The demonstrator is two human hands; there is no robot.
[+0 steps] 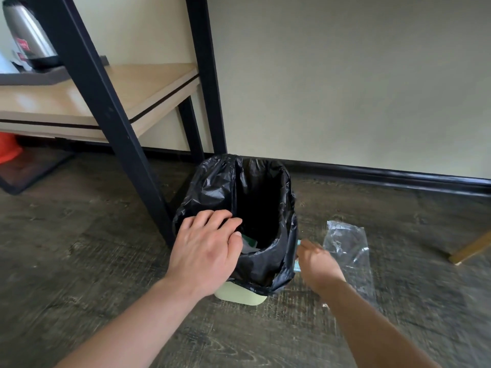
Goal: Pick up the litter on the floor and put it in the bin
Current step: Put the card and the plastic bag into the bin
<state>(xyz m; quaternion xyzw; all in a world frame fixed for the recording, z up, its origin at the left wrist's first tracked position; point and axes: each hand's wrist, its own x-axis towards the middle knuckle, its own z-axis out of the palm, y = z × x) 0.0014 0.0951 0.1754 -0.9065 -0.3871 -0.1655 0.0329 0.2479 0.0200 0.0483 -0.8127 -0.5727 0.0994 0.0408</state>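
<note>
A pale green bin (240,296) lined with a black bag (210,184) stands on the floor by the wall. Some green and white litter (249,243) lies inside it. My left hand (206,251) rests open on the bin's near left rim, fingers spread. My right hand (316,264) is low beside the bin's right side, closed around a small teal and white piece of litter (297,265) that is mostly hidden by the fingers. A crumpled clear plastic bag (348,248) lies on the floor just right of that hand.
A black-framed shelf unit (111,128) with a wooden shelf stands left of the bin, one leg touching it. A metal kettle (26,33) sits on the shelf. A black mesh tray (29,171) lies under it. A wooden leg (470,249) shows at the right.
</note>
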